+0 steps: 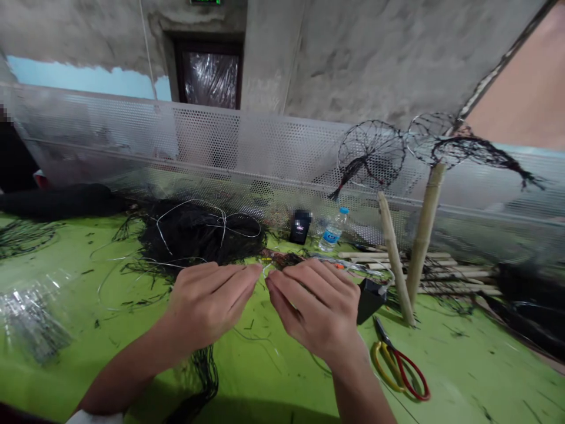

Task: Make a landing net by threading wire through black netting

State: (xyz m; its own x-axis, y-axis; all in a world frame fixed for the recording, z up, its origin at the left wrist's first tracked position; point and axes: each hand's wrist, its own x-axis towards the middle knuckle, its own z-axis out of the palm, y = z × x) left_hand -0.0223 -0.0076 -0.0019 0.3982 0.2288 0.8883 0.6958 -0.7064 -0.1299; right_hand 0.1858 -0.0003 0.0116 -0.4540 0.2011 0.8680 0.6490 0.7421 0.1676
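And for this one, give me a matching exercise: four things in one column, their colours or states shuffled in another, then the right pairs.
Things
1. Scissors
2. Bottle
3. Fibrous bundle
4. Left hand

Colours or states
A. Black, with pale wire across it
B. Fingertips drawn together, facing the right hand
C. One handle red, the other yellow
D. Clear, blue-capped, standing

Right pairs: 1-C, 2-D, 3-A, 4-B

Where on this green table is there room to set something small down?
Right of the scissors, with only scattered scraps, and between the clear plastic strips and the left hand. Farther back is crowded: black stringy bundle, water bottle, bamboo sticks.
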